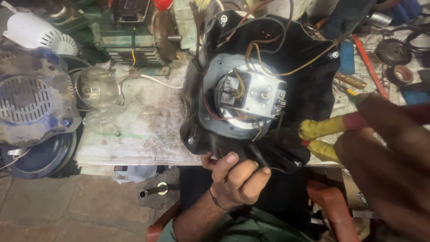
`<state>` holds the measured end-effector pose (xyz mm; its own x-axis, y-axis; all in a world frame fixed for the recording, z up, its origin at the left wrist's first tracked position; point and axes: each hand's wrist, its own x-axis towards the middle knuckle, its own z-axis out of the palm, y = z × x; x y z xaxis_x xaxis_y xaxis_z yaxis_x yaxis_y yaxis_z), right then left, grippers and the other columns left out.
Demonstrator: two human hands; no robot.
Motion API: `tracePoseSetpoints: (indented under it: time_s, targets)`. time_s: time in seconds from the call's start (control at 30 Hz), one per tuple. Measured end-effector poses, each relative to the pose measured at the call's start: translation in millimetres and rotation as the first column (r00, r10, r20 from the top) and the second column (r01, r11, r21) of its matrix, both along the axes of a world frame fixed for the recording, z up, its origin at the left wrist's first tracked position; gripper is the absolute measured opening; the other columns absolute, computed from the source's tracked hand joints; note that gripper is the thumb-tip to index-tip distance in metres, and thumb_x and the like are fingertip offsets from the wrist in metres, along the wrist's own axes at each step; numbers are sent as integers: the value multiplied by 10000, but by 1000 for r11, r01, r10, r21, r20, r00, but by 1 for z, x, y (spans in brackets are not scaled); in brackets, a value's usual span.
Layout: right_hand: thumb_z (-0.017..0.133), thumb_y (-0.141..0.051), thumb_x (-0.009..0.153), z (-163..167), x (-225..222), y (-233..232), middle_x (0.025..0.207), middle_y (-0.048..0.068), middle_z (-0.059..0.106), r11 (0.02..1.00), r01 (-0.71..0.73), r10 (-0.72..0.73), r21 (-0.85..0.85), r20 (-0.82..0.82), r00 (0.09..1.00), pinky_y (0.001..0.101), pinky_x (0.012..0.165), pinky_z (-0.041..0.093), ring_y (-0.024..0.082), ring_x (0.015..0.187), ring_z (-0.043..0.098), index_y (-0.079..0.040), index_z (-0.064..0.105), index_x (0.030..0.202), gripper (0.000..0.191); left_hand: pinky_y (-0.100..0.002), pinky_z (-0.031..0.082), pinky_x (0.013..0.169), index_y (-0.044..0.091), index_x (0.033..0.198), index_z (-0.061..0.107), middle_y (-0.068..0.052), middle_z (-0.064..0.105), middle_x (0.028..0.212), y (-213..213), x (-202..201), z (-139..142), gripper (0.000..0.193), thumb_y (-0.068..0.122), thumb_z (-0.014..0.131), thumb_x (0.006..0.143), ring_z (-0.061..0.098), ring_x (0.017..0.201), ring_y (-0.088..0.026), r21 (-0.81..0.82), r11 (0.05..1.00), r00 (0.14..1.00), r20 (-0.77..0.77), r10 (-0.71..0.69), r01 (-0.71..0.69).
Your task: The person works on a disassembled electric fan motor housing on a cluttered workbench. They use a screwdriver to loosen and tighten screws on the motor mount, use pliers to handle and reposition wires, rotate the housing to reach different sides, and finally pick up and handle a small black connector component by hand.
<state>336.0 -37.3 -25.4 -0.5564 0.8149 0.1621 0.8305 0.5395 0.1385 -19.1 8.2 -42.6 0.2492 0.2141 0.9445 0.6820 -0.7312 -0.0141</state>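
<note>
Fingers [233, 157] of the left hand [237, 179] curl around the lower rim of a black appliance housing [313, 89], thumb and fingertips pressed on its near edge, grasping it as it rests at the front edge of a worn workbench [143, 134]. The right hand [389, 157], blurred and close to the camera just right of the housing, is clenched around yellow-handled pliers [322, 130]; the handles run toward the housing's lower right rim, and the tool's tip is hidden against the dark plastic. At the housing's centre sits a grey round plate carrying a small motor assembly [251, 96], with red, black and yellow wires [264, 49] looping above it. A screw [191, 140] shows at the housing's lower left corner. Left of the housing on the bench stands a shiny metal bowl [96, 87], and farther left a scuffed blue vented cover [31, 103]. Behind the housing lies a green motor block [130, 45]. To the housing's right, a red-handled tool [369, 67], a screwdriver [351, 80] and a dark gear [393, 51] are scattered. Below the housing, a red chair edge [333, 206] frames the person's lap.
</note>
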Motion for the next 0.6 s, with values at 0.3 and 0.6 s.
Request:
tracePoseSetpoints:
  time_s: [0.3, 0.6]
  targets:
    - [694, -95, 686, -185, -47, -38, 1059, 208, 705, 866, 254, -408, -430, -315, 857, 588, 962, 466, 466, 1091, 654, -33, 682, 1010, 330, -635, 135, 1251, 253, 1140, 524, 43, 507, 1139, 2, 1, 1, 258, 187, 751, 1037, 349, 1387, -228, -10, 1000, 1000, 19, -1, 1]
    - [711, -74, 662, 4, -88, -1, 1122, 246, 711, 963, -92, 80, -254, -56, 995, 642, 1053, 449, 529, 1182, 642, -7, 684, 1052, 397, -622, 97, 1254, 265, 1134, 529, 46, 493, 1140, 3, 2, -1, 270, 185, 756, 1012, 345, 1377, -218, -6, 1000, 1000, 14, -13, 14]
